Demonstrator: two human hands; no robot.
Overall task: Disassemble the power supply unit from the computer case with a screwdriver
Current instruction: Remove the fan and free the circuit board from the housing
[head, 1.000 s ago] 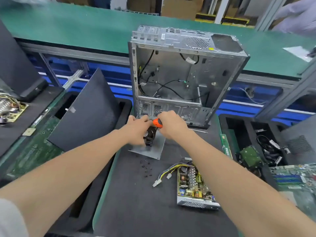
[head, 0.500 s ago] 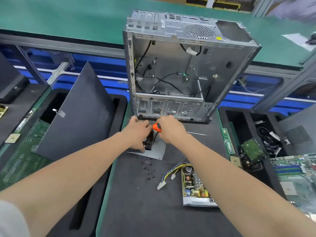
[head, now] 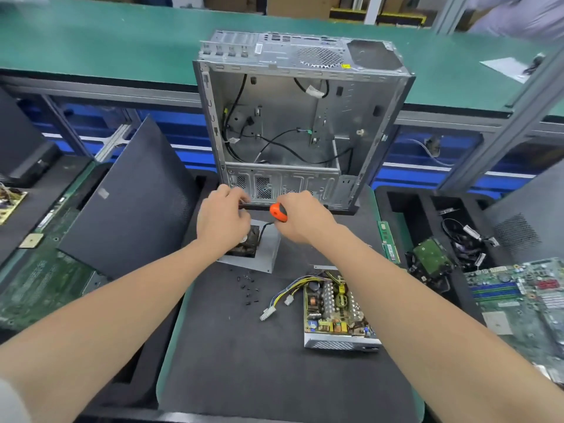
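The grey computer case stands upright and open on the black mat, with only loose black cables inside. In front of it lies a grey metal cover plate carrying a black fan. My left hand presses on the fan. My right hand grips the orange-handled screwdriver, which points down toward the fan; its tip is hidden. The opened power supply board with its yellow and black cables lies at the near right of the mat.
Several small black screws lie scattered on the black mat. A black side panel leans at the left over green boards. Right trays hold a hard drive, cables and a motherboard. A green conveyor runs behind.
The view has shifted slightly; both hands stay on the fan and plate. My right hand with the screwdriver has turned a little at the same spot.
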